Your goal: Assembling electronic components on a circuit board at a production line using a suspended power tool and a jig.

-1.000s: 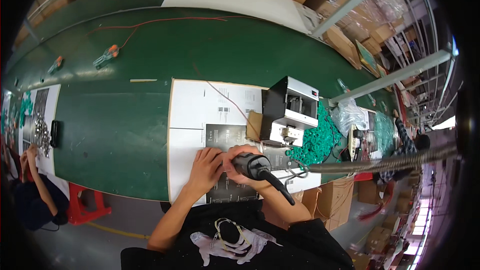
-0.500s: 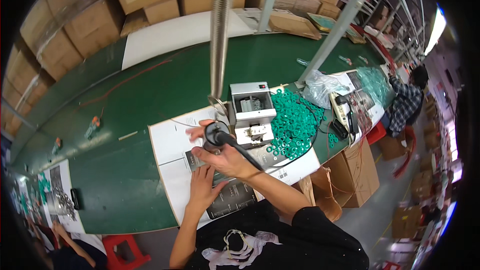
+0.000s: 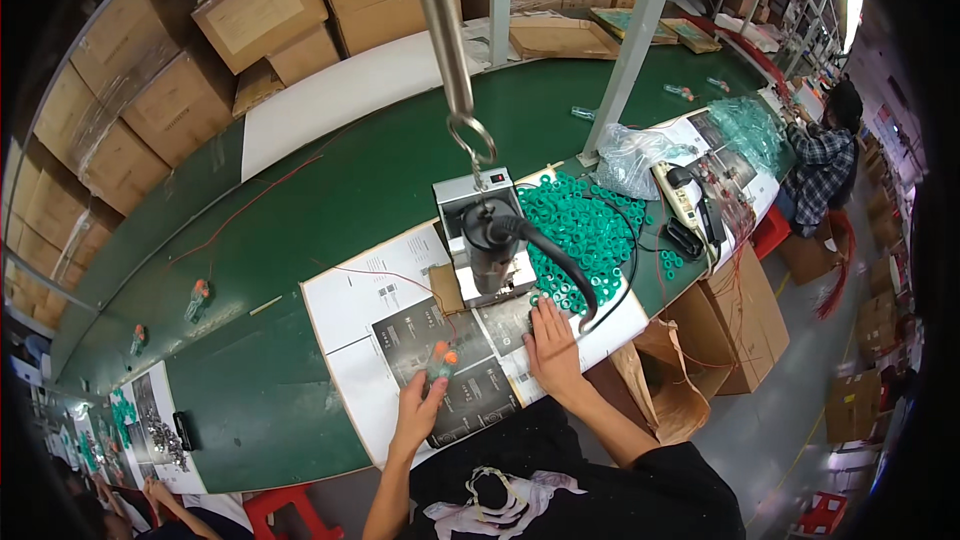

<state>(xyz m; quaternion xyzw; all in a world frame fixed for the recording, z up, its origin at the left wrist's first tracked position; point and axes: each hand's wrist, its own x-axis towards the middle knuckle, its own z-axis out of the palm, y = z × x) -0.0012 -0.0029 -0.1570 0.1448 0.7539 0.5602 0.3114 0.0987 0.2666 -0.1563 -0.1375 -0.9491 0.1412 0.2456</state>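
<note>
L hand (image 3: pixel 414 414) pinches orange-tipped piece (image 3: pixel 440 362); prob. light, stiff, slick, best held mid-body. R hand (image 3: pixel 554 348) nr rings (image 3: pixel 580 235), can't tell if pinching.

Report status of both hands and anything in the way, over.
Left hand holding orange-topped clear piece. Right hand open, at green rings' near edge. Hanging black tool partly hides boxy machine.

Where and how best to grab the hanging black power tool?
Likely around the upper barrel of the black power tool, from the near left: the body is a thick, roughly upright cylinder hung by its top from the spring, and the cord arcs away on the right.
</note>
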